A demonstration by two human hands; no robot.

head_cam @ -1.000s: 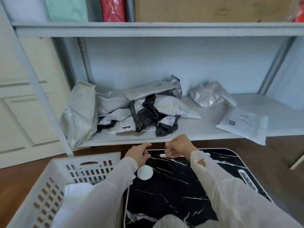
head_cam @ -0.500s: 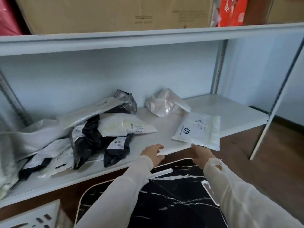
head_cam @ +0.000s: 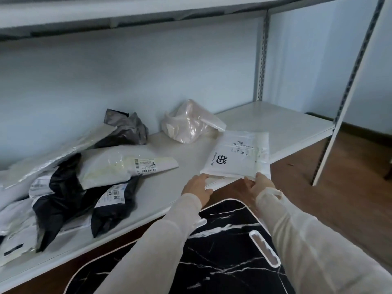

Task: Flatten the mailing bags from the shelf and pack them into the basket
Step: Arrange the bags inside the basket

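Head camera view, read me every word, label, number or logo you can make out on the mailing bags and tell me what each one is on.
"dangdang.com", beside a round logo: on the flat white mailing bag that both hands touch at its near edge.
Shipping label on that same bag: too small to read.
Barcode label on the long white mailing bag: digits blurred.
Label on the black mailing bag: blurred.
No other text is legible.

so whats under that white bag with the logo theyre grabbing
The white logo bag lies on the white shelf, its near edge overhanging. Left hand and right hand grip that edge. Anything beneath it is hidden.
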